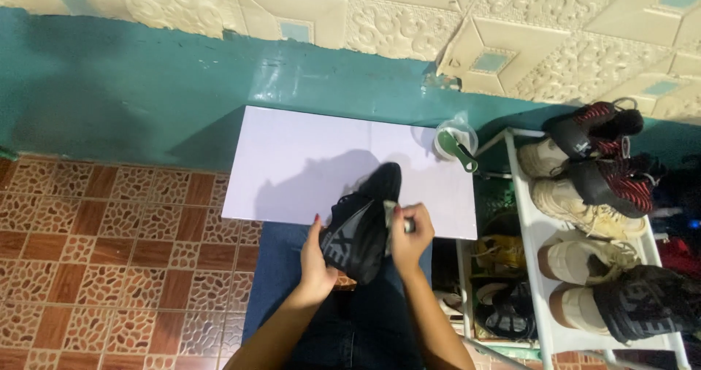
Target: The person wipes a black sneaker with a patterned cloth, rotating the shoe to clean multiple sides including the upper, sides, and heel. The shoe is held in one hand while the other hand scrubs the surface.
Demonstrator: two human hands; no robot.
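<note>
Black shoe [359, 227]: left hand [315, 262] cups its side; right hand [410, 237] closed around small pale object, pressed to shoe. White bench [307, 158] beyond hands.

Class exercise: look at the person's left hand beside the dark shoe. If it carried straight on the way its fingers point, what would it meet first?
The left hand points up the picture, along the black sports shoe it steadies. Past the fingertips, the white rectangular board would probably come first, though depth is unclear.
</note>
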